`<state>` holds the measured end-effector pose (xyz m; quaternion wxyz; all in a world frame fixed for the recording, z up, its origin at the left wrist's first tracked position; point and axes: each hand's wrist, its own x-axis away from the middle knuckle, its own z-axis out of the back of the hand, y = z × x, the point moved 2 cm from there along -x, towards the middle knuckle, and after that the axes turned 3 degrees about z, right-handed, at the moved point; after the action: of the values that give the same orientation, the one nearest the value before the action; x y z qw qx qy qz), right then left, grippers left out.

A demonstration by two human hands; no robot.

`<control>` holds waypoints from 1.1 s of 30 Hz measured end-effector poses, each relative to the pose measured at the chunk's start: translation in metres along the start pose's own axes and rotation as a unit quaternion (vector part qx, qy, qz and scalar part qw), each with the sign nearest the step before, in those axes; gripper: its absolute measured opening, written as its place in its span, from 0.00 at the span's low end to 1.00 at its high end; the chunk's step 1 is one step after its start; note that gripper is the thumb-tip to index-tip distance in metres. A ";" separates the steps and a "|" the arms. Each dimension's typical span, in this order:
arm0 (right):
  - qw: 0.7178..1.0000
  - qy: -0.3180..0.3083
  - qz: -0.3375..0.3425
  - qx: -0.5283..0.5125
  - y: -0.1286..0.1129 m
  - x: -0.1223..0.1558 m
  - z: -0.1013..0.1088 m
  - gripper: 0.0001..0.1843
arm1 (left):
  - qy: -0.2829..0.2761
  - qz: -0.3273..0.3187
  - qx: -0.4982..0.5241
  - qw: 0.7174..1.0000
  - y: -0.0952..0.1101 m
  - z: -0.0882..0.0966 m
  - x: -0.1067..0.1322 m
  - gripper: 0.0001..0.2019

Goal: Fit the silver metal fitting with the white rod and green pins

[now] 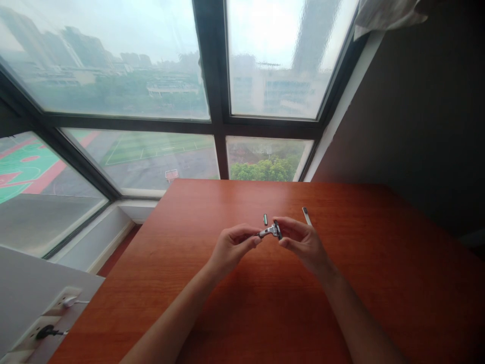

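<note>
Above the middle of the reddish-brown table, a silver-and-black razor [270, 231] is held between my two hands. My left hand [237, 244] pinches its handle between thumb and fingers, hiding much of the handle. At the other end, the thumb and fingers of my right hand [301, 240] grip the razor's head at its edges. A small dark blade cartridge [265, 219] lies on the table just beyond the razor. Past my right hand lies a slim white stick with a dark tip [306, 215], its near end hidden by the hand; it looks like a toothbrush.
The wooden table [182, 222] reaches to a large dark-framed window [217, 91] at the back. A grey wall [409, 116] stands on the right. Low at the left, plugs sit in wall sockets [56, 313] beside the table's edge. A piece of pale cloth [390, 15] hangs at the upper right.
</note>
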<state>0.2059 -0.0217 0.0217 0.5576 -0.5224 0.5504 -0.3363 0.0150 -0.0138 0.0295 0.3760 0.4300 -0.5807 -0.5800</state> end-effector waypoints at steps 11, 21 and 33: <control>0.999 -0.011 0.032 0.010 -0.002 -0.001 -0.002 0.22 | -0.007 -0.022 -0.008 1.000 -0.003 0.002 0.000 0.10; 0.999 -0.028 0.031 0.015 -0.001 -0.001 0.000 0.22 | -0.008 -0.037 -0.029 0.999 -0.004 0.003 -0.001 0.09; 0.996 -0.023 0.035 0.078 -0.007 -0.002 0.000 0.21 | 0.008 -0.012 -0.047 0.999 -0.006 0.004 -0.001 0.09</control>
<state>0.2064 -0.0214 0.0287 0.6206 -0.4648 0.5279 -0.3465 0.0123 -0.0108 0.0238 0.3936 0.4236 -0.5449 -0.6073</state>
